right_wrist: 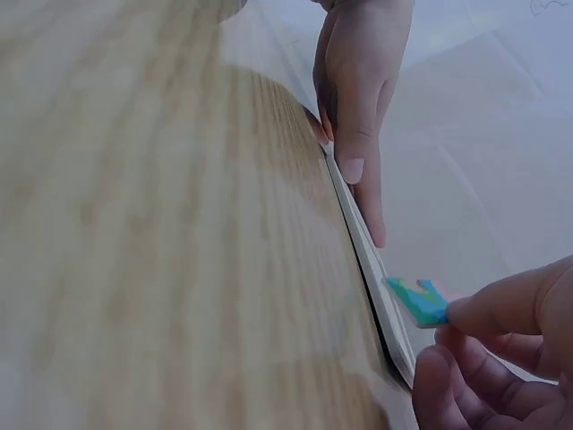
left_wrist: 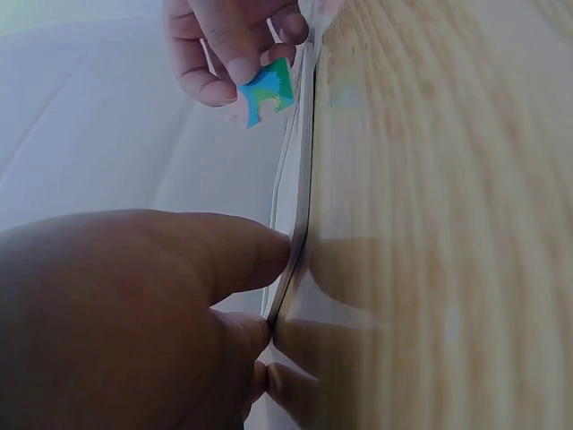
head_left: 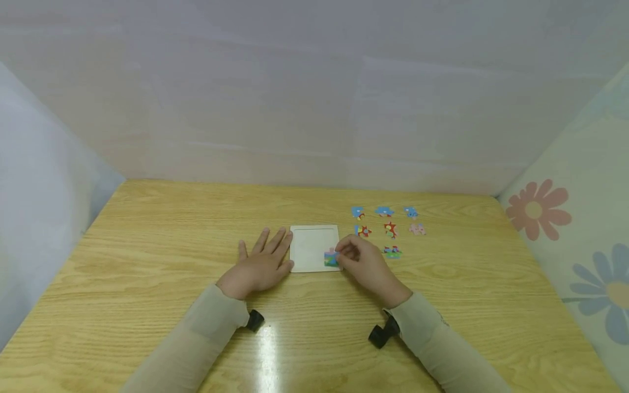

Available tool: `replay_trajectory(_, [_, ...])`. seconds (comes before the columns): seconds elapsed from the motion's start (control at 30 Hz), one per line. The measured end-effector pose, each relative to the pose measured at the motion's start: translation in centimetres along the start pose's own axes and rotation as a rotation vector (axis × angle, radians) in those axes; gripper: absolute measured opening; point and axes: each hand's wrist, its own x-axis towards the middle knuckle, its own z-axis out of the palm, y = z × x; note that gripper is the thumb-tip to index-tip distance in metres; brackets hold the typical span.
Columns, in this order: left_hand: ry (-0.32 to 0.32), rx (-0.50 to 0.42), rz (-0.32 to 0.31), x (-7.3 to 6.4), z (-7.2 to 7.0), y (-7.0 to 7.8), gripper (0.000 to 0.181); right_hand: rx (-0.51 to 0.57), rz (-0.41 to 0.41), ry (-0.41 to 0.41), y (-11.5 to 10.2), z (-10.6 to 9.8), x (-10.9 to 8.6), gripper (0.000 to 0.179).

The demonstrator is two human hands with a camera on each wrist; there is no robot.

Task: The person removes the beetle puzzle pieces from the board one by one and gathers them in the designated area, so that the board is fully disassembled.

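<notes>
A white square puzzle tray (head_left: 309,248) with a raised border lies on the table. My right hand (head_left: 368,265) pinches a blue, green and pink jigsaw piece (head_left: 330,258) between thumb and fingers, over the tray's near right corner. In the right wrist view the piece (right_wrist: 421,302) is tilted, just above the tray's edge. My left hand (head_left: 262,265) lies with fingers spread on the table, its thumb and fingertips touching the tray's left side. The left wrist view shows the left thumb against the tray's edge (left_wrist: 300,210).
Several loose jigsaw pieces lie in rows right of the tray, among them a red one (head_left: 390,230), a pink one (head_left: 418,229), a blue one (head_left: 384,211) and a green one (head_left: 392,252). A pale wall (head_left: 304,109) stands behind the wooden table (head_left: 172,229).
</notes>
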Motion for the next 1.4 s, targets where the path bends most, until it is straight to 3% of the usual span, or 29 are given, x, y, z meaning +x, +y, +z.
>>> replay_trajectory(0.3, [-0.004, 0.008, -0.002, 0.0, 0.0, 0.1, 0.071, 0.171, 0.118, -0.023, 0.6, -1.8, 0.3, 0.012])
replay_trajectory(0.43, [-0.006, 0.009, -0.004, -0.1, 0.0, 0.2, 0.071, 0.199, 0.108, -0.033, 1.0, -3.2, 0.5, 0.014])
replay_trajectory(0.77, [-0.017, 0.009, -0.011, 0.0, 0.1, 0.1, 0.071, 0.192, 0.024, -0.097, 1.8, -5.9, 0.7, 0.016])
replay_trajectory(1.03, [-0.011, 0.006, -0.001, 0.0, 0.0, 0.2, 0.071, 0.220, 0.069, -0.133, 1.9, -7.8, 0.4, 0.014])
replay_trajectory(1.4, [-0.009, 0.004, -0.005, 0.0, 0.0, 0.2, 0.071, 0.155, 0.148, -0.104, 3.1, -11.3, 0.2, 0.021])
